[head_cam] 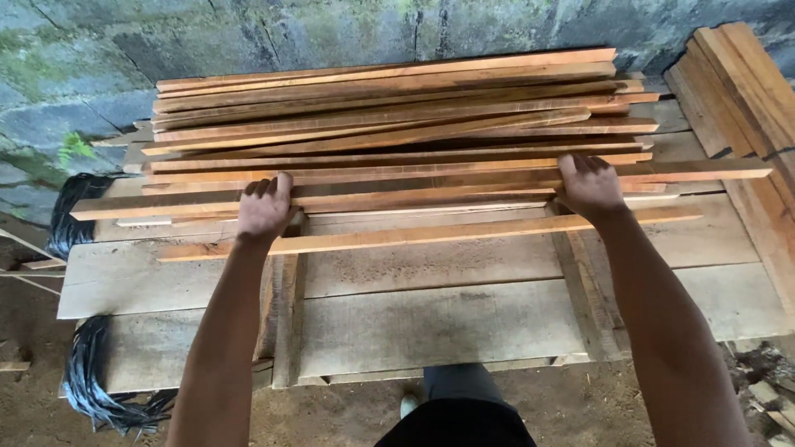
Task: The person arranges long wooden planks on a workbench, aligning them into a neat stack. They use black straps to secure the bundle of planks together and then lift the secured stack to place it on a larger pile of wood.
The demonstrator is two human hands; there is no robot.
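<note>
My left hand (265, 207) has its fingers (263, 187) curled together over the edge of a long wooden slat (414, 197), left of the frame's middle. My right hand (590, 187) does the same right of centre, fingers (584, 164) bent down and closed on that slat's far edge. Both arms reach up from the bottom of the frame.

The slat lies crosswise at the near edge of a pile of thin reddish slats (389, 116) that fills the upper middle of the frame. Just below my hands a single loose slat (431, 235) lies apart from the pile, slightly slanted, its left end lower.

All of this rests on a platform of broad grey planks (431, 323) across the middle and lower frame. More boards (737, 83) are stacked at an angle in the upper right. Black strapping (99, 389) bunches at the lower left, and more shows at the left edge. A mossy stone wall (166, 41) runs along the top. Bare earth (331, 414) lies at the bottom.
</note>
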